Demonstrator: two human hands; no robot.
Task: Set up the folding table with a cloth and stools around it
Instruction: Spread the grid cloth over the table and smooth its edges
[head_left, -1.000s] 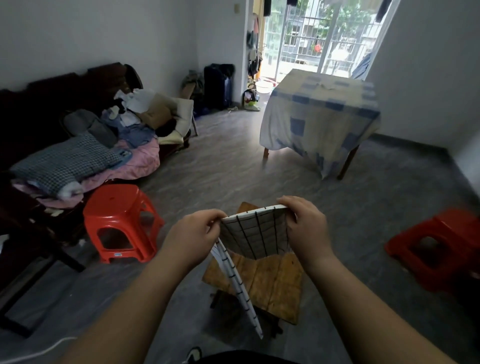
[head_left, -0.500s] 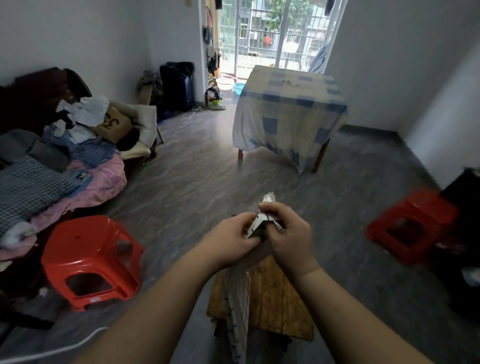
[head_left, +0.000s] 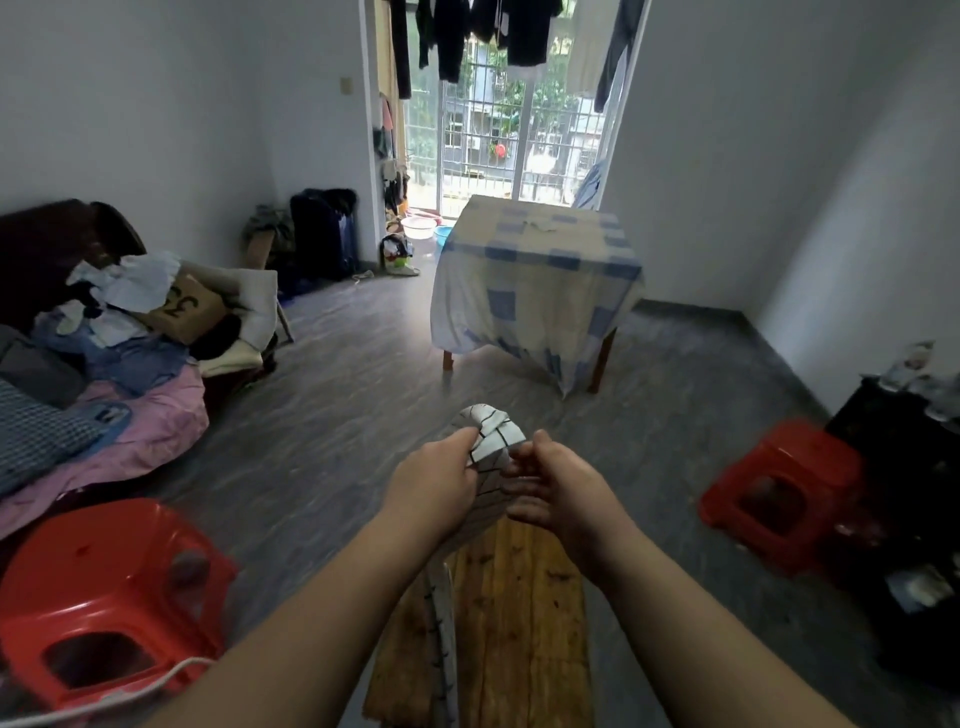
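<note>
A white cloth with a black grid (head_left: 488, 434) is bunched in front of me, its tail hanging down over a small wooden stool (head_left: 511, 618). My left hand (head_left: 434, 486) grips the cloth's top. Just to the right of the cloth is my right hand (head_left: 558, 488), fingers loosely spread and touching the fabric's side. Across the room stands the folding table (head_left: 535, 280), draped in a blue-and-cream checked cloth. One red plastic stool (head_left: 98, 592) sits at the near left, another red stool (head_left: 784, 483) at the right.
A dark sofa piled with clothes and bedding (head_left: 104, 353) fills the left side. Dark furniture (head_left: 914, 514) stands at the right wall. A suitcase (head_left: 324, 234), bags and basins (head_left: 421, 227) cluster by the balcony door. A white cord (head_left: 119, 693) crosses the near-left floor.
The cloth went from stretched flat between both hands to bunched together. My right hand has loosened from it and opened. The view has lifted toward the balcony.
</note>
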